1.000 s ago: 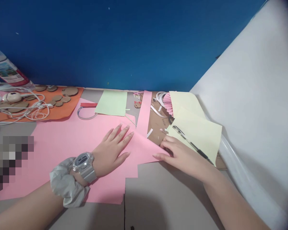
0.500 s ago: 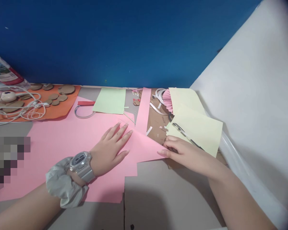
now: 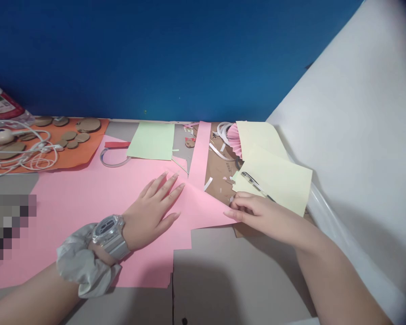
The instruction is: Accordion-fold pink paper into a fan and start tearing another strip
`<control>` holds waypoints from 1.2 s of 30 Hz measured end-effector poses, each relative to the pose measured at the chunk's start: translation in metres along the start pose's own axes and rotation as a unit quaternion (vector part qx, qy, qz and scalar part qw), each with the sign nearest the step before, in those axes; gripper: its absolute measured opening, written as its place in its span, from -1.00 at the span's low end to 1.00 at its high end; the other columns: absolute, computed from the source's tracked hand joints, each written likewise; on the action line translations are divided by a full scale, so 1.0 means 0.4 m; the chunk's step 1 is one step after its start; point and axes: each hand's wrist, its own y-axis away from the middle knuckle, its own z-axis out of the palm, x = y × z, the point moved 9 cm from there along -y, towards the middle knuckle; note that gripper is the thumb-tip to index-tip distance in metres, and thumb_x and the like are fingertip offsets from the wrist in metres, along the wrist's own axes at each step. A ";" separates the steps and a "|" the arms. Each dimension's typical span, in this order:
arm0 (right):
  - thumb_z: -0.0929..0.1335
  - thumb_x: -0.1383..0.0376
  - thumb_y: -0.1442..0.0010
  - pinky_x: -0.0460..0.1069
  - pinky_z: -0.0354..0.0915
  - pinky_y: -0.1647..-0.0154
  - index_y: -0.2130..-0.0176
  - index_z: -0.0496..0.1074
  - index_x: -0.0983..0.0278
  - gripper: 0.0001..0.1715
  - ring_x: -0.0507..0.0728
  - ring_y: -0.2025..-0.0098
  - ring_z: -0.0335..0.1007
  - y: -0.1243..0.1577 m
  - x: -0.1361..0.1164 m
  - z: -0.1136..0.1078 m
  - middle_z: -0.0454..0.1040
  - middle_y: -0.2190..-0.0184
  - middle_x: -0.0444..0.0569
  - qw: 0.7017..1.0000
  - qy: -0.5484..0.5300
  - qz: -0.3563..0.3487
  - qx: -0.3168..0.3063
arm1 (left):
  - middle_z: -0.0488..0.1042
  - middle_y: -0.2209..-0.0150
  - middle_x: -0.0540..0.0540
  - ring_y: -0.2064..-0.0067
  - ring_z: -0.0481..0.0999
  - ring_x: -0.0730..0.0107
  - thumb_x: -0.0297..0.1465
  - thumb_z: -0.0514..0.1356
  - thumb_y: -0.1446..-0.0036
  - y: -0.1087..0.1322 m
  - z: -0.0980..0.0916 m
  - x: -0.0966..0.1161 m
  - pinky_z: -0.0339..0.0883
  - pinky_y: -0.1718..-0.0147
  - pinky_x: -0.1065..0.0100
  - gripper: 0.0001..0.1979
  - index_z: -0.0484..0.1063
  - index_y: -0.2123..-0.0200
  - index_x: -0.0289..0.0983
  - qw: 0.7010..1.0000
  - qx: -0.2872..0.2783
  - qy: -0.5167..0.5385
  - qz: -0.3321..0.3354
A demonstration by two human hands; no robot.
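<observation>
My left hand (image 3: 155, 214) lies flat with fingers spread, pressing on pink paper. Between the thumb and curled fingers of my right hand (image 3: 257, 212) is the pointed corner of a pink paper sheet (image 3: 206, 210). That sheet runs from under my left fingertips to the pinch, its edge slanting down to the right. Larger pink sheets (image 3: 84, 198) spread out underneath and to the left. A pink paper strip (image 3: 200, 153) reaches away toward the wall just beyond my hands. Pale yellow sheets (image 3: 287, 180) with a pen (image 3: 257, 185) on them lie behind my right hand.
A green sheet (image 3: 152, 141) lies near the blue wall (image 3: 189, 58). At left are an orange sheet (image 3: 88, 151) with cardboard discs, tangled white earphones (image 3: 47, 146) and a bottle (image 3: 6, 106). Paper scraps and brown cardboard (image 3: 219, 171) sit centre right. A white panel (image 3: 358, 113) bounds the right.
The view has shifted slightly, so most things appear a little further left. Both hands keep nearly the same pose on the pink paper.
</observation>
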 end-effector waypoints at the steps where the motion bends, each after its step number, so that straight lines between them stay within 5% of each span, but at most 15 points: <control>1: 0.19 -0.02 -0.20 -0.04 0.12 0.44 0.53 0.19 0.22 -0.55 0.08 0.44 0.25 0.001 0.001 -0.001 0.26 0.47 -0.14 1.000 -0.005 0.000 -0.006 | -0.17 -0.35 -0.15 -0.35 -0.27 0.01 -0.21 -0.06 -0.25 -0.001 0.000 -0.001 -0.11 -0.24 -0.03 -0.40 -0.08 -0.30 -0.25 1.000 0.001 0.000 -0.001; 23: 0.22 -0.08 -0.15 -0.05 0.03 0.52 0.49 0.21 0.20 -0.56 0.07 0.47 0.20 0.007 -0.002 0.002 0.27 0.50 -0.15 1.000 0.023 -0.001 -0.014 | -0.17 -0.35 -0.18 -0.35 -0.26 -0.01 -0.21 -0.06 -0.24 -0.002 0.000 -0.003 -0.09 -0.23 -0.04 -0.39 -0.07 -0.29 -0.28 1.000 0.000 -0.003 -0.005; 28: 0.16 -0.03 -0.22 -0.04 0.02 0.50 0.55 0.10 0.23 -0.52 0.05 0.49 0.15 0.009 -0.019 -0.013 0.23 0.51 -0.15 0.998 0.039 -0.024 0.032 | -0.16 -0.35 -0.19 -0.34 -0.24 -0.02 -0.19 -0.07 -0.24 0.001 -0.005 -0.001 -0.18 -0.21 -0.13 -0.40 -0.07 -0.29 -0.26 0.999 0.013 -0.029 -0.020; 32: 0.15 -0.03 -0.23 -0.05 -0.05 0.54 0.50 0.16 0.21 -0.55 0.05 0.50 0.14 0.010 -0.015 -0.022 0.25 0.53 -0.16 0.998 0.029 -0.015 0.047 | -0.11 -0.34 -0.17 -0.33 -0.21 -0.07 -0.10 -0.03 -0.19 0.002 -0.048 0.014 -0.37 -0.21 -0.21 -0.34 -0.05 -0.29 -0.22 0.998 0.034 -0.045 -0.004; 36: 0.15 0.01 -0.26 -0.05 -0.01 0.51 0.43 0.25 0.21 -0.61 0.05 0.49 0.19 0.010 -0.067 -0.023 0.33 0.49 -0.14 0.996 0.014 -0.073 0.047 | -0.08 -0.34 -0.10 -0.33 -0.17 -0.04 -0.09 -0.03 -0.19 -0.042 -0.159 0.050 -0.44 -0.22 -0.13 -0.42 0.10 -0.22 -0.18 0.996 0.066 -0.057 0.019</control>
